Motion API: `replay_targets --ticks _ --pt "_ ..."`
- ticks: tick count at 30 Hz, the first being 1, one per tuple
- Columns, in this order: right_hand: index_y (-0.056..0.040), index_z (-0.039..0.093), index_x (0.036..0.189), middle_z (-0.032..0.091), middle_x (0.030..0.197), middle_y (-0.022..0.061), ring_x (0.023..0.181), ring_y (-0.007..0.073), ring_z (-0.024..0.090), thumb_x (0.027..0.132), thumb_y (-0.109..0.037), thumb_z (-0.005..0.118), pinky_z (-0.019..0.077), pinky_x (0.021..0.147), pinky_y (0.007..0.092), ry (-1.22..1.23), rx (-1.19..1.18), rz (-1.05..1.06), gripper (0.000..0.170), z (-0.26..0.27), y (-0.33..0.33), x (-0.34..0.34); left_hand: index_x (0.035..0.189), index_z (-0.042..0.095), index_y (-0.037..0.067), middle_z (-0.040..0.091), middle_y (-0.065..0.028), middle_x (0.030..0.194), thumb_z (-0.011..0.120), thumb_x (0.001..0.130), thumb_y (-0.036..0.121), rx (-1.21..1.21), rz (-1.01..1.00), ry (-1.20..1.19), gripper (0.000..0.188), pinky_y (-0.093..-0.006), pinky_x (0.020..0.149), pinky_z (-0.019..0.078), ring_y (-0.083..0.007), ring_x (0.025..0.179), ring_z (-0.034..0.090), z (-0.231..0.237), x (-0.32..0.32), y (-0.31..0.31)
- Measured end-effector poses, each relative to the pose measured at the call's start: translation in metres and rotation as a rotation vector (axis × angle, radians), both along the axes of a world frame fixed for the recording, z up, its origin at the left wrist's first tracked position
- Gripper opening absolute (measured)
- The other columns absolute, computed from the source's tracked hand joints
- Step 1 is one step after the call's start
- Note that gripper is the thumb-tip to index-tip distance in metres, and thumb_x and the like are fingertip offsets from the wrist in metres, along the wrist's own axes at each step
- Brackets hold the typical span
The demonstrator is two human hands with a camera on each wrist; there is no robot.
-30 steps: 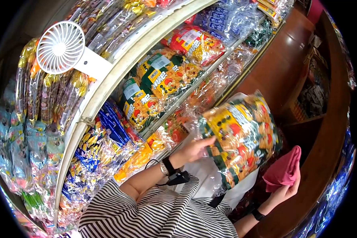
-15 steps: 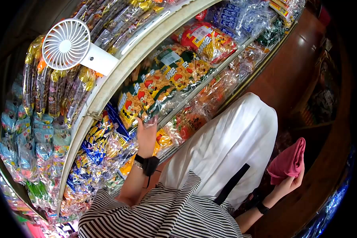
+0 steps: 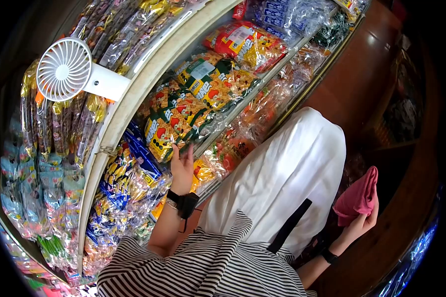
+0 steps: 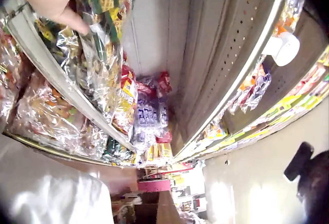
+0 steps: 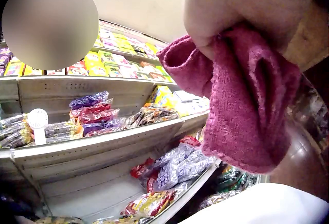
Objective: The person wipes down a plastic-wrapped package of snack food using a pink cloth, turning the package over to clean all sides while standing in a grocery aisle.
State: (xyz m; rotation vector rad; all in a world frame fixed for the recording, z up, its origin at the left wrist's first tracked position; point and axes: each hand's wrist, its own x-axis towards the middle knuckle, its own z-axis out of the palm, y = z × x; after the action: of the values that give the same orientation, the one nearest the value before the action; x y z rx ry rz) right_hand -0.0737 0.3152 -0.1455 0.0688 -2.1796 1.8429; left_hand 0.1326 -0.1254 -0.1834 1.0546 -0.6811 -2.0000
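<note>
Brown floor (image 3: 327,91) gleams; pale wall (image 5: 139,3) rises above grey shelves (image 5: 97,146).

Your head view bends towards black corners; plastic snack bags (image 3: 203,89) glint, and 2 glare patches (image 4: 263,203) burn out low in your left wrist view.

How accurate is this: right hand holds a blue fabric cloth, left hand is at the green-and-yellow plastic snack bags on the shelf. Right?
Colour is wrong: the fabric cloth in the right hand is dark pink, as the right wrist view shows. The left hand is at the green-and-yellow plastic snack bags on the shelf, as stated.
</note>
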Motion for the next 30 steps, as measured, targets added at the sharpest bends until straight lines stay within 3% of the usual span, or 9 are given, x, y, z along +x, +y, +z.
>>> replay_targets --ticks 4,8,14,16,19,24,27,28,30 --pt "0.008 0.059 0.124 0.063 0.124 0.0173 0.113 0.0224 0.06 0.089 0.0 0.042 0.0433 0.102 0.0357 0.008 0.027 0.014 0.04 -0.004 0.006 -0.001 0.125 0.047 -0.016 0.055 -0.02 0.125 0.05 0.101 0.03 0.222 0.111 0.322 0.052 -0.0252 0.1 0.0499 -0.0219 0.116 0.055 -0.019 -0.009 -0.033" --pt "0.0083 0.059 0.123 0.063 0.123 0.0172 0.112 0.0222 0.06 0.088 0.001 0.042 0.0434 0.102 0.0359 0.048 0.049 -0.022 0.04 0.0 0.01 -0.001 0.128 0.048 -0.012 0.056 -0.0174 0.125 0.039 0.105 0.031 -0.665 -0.258 -0.38 0.049 -0.023 0.099 0.048 -0.017 0.116 0.052 -0.036 -0.023 -0.037" --pt "0.0064 0.058 0.125 0.063 0.123 0.0145 0.112 0.0208 0.06 0.094 -0.007 0.045 0.044 0.101 0.0352 0.039 0.003 -0.099 0.036 -0.009 0.024 0.003 0.118 0.049 -0.01 0.052 -0.0263 0.129 0.058 0.096 0.036 0.21 0.166 0.208 0.052 -0.0369 0.109 0.044 -0.0332 0.124 0.05 0.006 -0.027 0.013" --pt "0.0076 0.057 0.126 0.061 0.127 0.0153 0.113 0.0202 0.059 0.094 -0.005 0.044 0.0433 0.102 0.0346 0.005 -0.054 -0.12 0.038 -0.016 0.027 0.004 0.122 0.046 -0.009 0.049 -0.0289 0.132 0.054 0.099 0.03 0.582 0.088 0.34 0.045 -0.0414 0.109 0.0428 -0.0369 0.128 0.046 0.024 -0.022 0.014" --pt "0.0072 0.057 0.126 0.061 0.126 0.0154 0.112 0.02 0.059 0.095 -0.007 0.045 0.0435 0.101 0.0345 -0.018 -0.085 -0.115 0.037 -0.017 0.023 0.002 0.135 0.042 -0.001 0.048 -0.02 0.138 0.044 0.1 0.014 -0.04 -0.667 0.133 0.038 -0.0408 0.11 0.0399 -0.0311 0.126 0.05 0.073 -0.047 0.027" --pt "0.0047 0.067 0.114 0.067 0.118 0.0153 0.108 0.0216 0.062 0.089 -0.005 0.052 0.046 0.098 0.0345 -0.074 -0.004 -0.13 0.03 0.026 0.001 0.004 0.138 0.049 0.008 0.04 -0.0229 0.147 0.055 0.095 0.025 -2.068 -0.126 -1.241 0.047 -0.0512 0.112 0.0265 -0.0418 0.134 0.037 0.079 -0.086 -0.005" --pt "0.0021 0.071 0.109 0.069 0.113 0.0153 0.107 0.0223 0.064 0.078 0.006 0.049 0.0456 0.098 0.0346 -0.052 0.036 -0.134 0.038 0.05 0.0 0.007 0.148 0.038 0.019 0.032 -0.0158 0.154 0.052 0.095 0.044 -2.125 -0.206 -1.432 0.061 -0.0551 0.111 0.0229 -0.0402 0.139 0.029 -0.063 -0.053 -0.105" --pt "0.0021 0.07 0.111 0.069 0.114 0.0162 0.107 0.0215 0.064 0.075 0.007 0.046 0.0459 0.097 0.0331 -0.017 0.039 -0.094 0.044 0.043 0.005 0.007 0.151 0.033 0.029 0.028 -0.0113 0.157 0.051 0.096 0.045 -1.705 -0.393 -2.181 0.06 -0.0517 0.106 0.0313 -0.0384 0.136 0.035 -0.034 -0.067 -0.072" --pt "0.0018 0.067 0.116 0.068 0.115 0.0167 0.108 0.0203 0.064 0.074 0.007 0.043 0.046 0.096 0.0309 -0.017 -0.073 -0.097 0.048 0.05 0.004 0.01 0.152 0.032 0.027 0.031 -0.0147 0.155 0.051 0.099 0.035 -1.802 -0.345 -2.288 0.056 -0.0449 0.096 0.0436 -0.0365 0.126 0.046 0.004 -0.085 -0.036"
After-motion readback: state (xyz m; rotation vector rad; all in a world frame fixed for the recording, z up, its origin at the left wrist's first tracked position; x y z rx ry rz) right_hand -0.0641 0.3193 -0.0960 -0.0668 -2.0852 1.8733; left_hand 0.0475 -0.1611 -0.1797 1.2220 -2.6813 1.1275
